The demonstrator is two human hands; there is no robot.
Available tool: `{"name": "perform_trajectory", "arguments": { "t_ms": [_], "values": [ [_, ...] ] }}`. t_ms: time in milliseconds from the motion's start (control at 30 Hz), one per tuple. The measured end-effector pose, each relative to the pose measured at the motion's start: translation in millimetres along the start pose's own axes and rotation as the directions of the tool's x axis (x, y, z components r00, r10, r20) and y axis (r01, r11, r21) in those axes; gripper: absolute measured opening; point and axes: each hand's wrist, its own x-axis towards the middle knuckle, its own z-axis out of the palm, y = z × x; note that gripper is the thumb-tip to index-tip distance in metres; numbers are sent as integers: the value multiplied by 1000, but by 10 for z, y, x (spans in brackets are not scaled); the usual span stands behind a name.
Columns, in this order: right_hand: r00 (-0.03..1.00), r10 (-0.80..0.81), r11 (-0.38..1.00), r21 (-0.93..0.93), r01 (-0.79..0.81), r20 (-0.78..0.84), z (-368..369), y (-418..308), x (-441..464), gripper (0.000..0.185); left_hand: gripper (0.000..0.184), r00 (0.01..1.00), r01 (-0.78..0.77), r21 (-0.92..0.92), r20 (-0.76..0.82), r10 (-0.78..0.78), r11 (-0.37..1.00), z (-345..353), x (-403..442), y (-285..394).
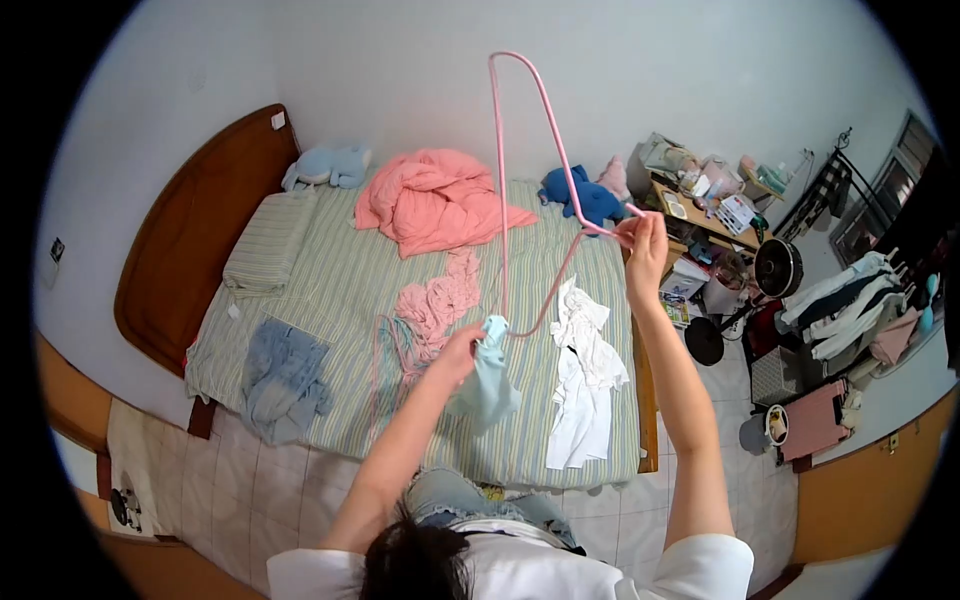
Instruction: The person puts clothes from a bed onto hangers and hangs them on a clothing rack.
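Note:
My right hand (645, 250) is raised at the right and pinches a pink clothes hanger (502, 160) near its hook. The hanger's long loop stands up in front of the wall, and its lower end runs down to a light blue garment (488, 378). My left hand (462, 352) grips the top of that garment, which hangs over the bed. Whether those fingers also hold the hanger is hidden. Beside the left hand lie a pink garment (437, 300) and more pink hangers (377, 365). White clothes (580, 400) are spread to the right.
A striped bed (350, 400) fills the middle, with jeans (285, 375), a coral quilt (430, 200), a pillow (268, 243) and plush toys (590, 200) on it. On the right are a cluttered desk (725, 235), a black fan (778, 267) and a rack of clothes (845, 305).

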Motion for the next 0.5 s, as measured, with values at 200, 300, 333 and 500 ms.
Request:
{"name": "perform_trajectory", "arguments": {
  "t_ms": [200, 300, 333, 500],
  "values": [
    [996, -84, 993, 84, 81, 32, -349, -626, 60, 29, 34, 995, -95, 84, 26, 93, 992, 209, 244, 437],
    [993, -111, 992, 70, 109, 28, -423, -659, -45, 33, 37, 987, -157, 20, 23, 157, 987, 323, 299, 662],
    [992, -119, 991, 70, 117, 37, -456, -645, -82, 33, 37, 981, -190, -9, 38, 190, 982, 483, 211, 763],
    [994, -102, 995, -15, 103, 32, -644, -534, -229, 29, 44, 936, -350, 71, 54, 347, 934, 912, -25, 1112]
  ]
}}
